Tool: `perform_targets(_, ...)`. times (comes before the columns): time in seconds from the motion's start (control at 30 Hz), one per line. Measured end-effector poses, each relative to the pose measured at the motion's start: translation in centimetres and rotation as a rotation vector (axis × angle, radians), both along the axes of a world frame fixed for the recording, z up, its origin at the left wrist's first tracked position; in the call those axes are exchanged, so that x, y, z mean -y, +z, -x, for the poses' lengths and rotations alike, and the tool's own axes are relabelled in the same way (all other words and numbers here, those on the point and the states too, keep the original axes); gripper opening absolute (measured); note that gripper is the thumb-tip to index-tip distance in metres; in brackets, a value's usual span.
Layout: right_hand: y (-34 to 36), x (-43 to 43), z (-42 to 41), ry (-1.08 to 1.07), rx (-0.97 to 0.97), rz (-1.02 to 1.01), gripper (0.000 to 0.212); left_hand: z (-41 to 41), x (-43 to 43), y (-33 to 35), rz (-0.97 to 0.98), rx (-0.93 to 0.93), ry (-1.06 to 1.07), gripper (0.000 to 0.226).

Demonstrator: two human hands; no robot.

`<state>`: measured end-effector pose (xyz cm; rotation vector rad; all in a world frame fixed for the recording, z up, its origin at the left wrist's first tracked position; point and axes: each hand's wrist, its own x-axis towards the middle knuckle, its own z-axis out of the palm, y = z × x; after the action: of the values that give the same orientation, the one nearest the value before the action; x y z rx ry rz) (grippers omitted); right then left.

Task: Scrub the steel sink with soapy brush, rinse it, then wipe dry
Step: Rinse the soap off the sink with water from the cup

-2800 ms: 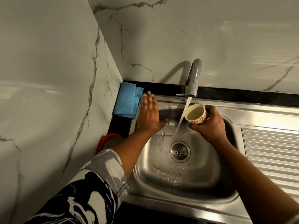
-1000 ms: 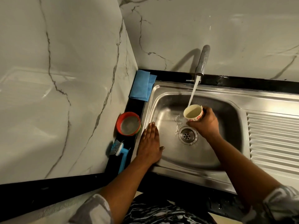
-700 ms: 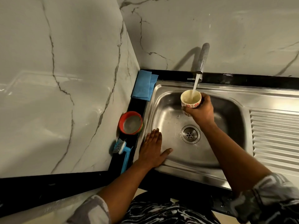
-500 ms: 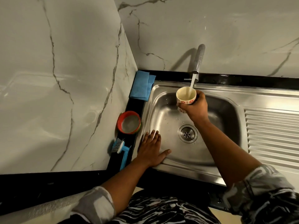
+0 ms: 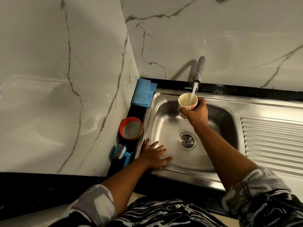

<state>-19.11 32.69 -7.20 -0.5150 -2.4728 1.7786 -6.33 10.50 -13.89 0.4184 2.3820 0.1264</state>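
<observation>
The left hand (image 5: 154,155) is lying flat on the sink's (image 5: 165,125) near-left slope, fingers (image 5: 155,145) spread, holding nothing. Just left of them, the brush (image 5: 122,153) and a red bowl (image 5: 131,128) are sitting on the counter (image 5: 136,110). Beyond, right hand (image 5: 196,112) fingers are wrapping a cup (image 5: 186,102) under the running tap (image 5: 199,69); a blue cloth (image 5: 143,93) is lying far left.

The right hand (image 5: 196,113) holds a cup (image 5: 187,103) over the back of the sink (image 5: 218,140), directly under the tap (image 5: 199,70). The drain (image 5: 186,141) lies below and nearer than that hand, between it and the left hand (image 5: 154,155), which lies flat on the sink's front left slope. Left of the left hand lies the brush (image 5: 122,153); beyond it stands a bowl (image 5: 130,128), and farther back a cloth (image 5: 144,93). Right of the right hand is the drainboard (image 5: 270,141).
</observation>
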Motion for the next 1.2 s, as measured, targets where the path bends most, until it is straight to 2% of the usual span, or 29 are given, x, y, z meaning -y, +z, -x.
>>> perform_targets(0.37, 0.1, -0.3, -0.6, -0.023, 0.016, 0.023, 0.096, -0.1, -0.3, 0.2, 0.022, 0.003, 0.001, 0.092)
perform_targets(0.8, 0.2, -0.7, -0.6, -0.015, 0.032, -0.043, 0.096, -0.3, -0.6, 0.6, 0.045, -0.006, 0.004, 0.087)
perform_targets(0.9, 0.3, -0.7, -0.5, -0.018, 0.030, -0.042, 0.096, -0.2, -0.6, 0.2, 0.038, -0.005, 0.001, 0.101)
perform_targets(1.07, 0.4, -0.9, -0.2, -0.023, 0.019, -0.049, 0.096, 0.0, -0.4, -1.2, 0.015, -0.027, -0.011, 0.140)
perform_targets(1.2, 0.6, -1.0, 0.1, -0.012, 0.013, -0.035, 0.097, 0.0, -0.5, -1.1, 0.003, -0.029, 0.005, 0.148)
